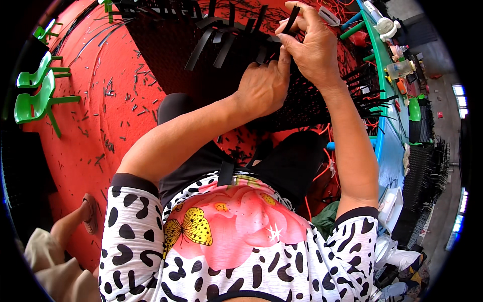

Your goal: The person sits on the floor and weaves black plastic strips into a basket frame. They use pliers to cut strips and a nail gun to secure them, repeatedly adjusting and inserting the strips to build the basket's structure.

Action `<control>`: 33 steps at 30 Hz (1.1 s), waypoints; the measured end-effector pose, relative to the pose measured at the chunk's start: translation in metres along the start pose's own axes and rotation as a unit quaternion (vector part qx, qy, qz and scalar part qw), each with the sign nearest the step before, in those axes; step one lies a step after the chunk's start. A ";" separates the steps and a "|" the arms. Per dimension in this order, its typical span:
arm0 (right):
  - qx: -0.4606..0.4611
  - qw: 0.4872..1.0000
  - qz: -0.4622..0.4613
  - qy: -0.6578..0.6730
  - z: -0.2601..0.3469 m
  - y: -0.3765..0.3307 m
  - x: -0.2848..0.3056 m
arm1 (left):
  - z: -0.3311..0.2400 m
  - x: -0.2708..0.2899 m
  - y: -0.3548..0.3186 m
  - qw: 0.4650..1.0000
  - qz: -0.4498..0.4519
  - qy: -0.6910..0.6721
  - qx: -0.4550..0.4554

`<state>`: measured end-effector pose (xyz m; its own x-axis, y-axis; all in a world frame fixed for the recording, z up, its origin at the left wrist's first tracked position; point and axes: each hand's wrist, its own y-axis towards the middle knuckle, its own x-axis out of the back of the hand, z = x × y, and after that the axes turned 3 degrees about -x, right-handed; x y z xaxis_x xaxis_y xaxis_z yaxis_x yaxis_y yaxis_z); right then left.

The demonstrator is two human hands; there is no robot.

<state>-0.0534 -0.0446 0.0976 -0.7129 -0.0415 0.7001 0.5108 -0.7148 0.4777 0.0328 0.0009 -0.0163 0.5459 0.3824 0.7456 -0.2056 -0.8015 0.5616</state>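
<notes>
1. From far off, I see the right hand (316, 51) pinching a flat, thin black strip (292, 19) between thumb and finger. The strip is near the top of my view. It could slip out if the pinch is too soft.
2. The left hand (261, 88) is just beside it, pointing finger up, other fingers curled. I can't tell if it grips anything.
3. Under both hands is a big, dark black woven sheet (304, 103) with tiny holes. Loose black strip ends (199, 49) poke out of it. They could bend or tangle if someone tugs crooked.
4. At the right is a long blue-green table (391, 151). Ends near it could snag if the sheet turns.
5. Little black scraps (109, 145) lie on the bright red floor (65, 151), near small green plastic chairs (46, 93). Somebody stepping on them could slip.
</notes>
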 end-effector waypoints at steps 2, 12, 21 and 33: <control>-0.016 1.000 -0.011 0.025 -0.003 0.000 -0.001 | -0.005 0.009 -0.005 0.999 0.032 0.010 0.027; 0.028 0.999 -0.027 0.026 -0.024 0.000 -0.005 | 0.017 0.037 -0.040 0.999 -0.008 -0.044 0.017; 0.033 0.998 -0.035 0.029 -0.020 -0.001 -0.006 | 0.016 0.035 -0.023 1.000 -0.014 -0.011 0.023; 0.007 0.999 -0.005 -0.034 -0.007 -0.001 0.007 | 0.016 0.028 -0.001 0.999 0.008 0.003 0.045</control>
<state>-0.0621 -0.0491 0.0985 -0.6838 0.0127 0.7295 0.5110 -0.7055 0.4912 0.0616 0.0046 -0.0017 0.5381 0.3720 0.7564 -0.1408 -0.8451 0.5158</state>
